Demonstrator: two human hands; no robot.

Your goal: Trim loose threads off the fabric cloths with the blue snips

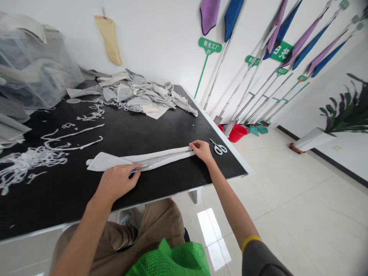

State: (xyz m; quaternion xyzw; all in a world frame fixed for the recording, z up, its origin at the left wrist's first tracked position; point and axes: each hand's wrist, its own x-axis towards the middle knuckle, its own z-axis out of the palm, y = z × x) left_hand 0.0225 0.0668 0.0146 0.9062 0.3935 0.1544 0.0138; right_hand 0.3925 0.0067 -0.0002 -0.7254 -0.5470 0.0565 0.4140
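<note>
A long strip of white-grey fabric [109,161] lies folded lengthwise along the front of the black table [161,132]. At its right end, my right hand [202,150] pinches the cloth between thumb and fingers. My left hand [119,182] is closed around a small blue-handled tool [134,170] with a thin metal tip. That tip rests on the fabric, left of its middle; whether it is snips or tweezers I cannot tell. Just right of my right hand lies a pair of white-handled scissors [219,147], touched by neither hand.
Crumpled grey fabric pieces [129,92] are heaped at the back. White thread scraps [28,163] lie at the left, below a clear bin [43,69] stuffed with cloth. A yellow glove [108,40] hangs on the wall. Mops and a red bucket [238,132] stand beyond the table's right edge.
</note>
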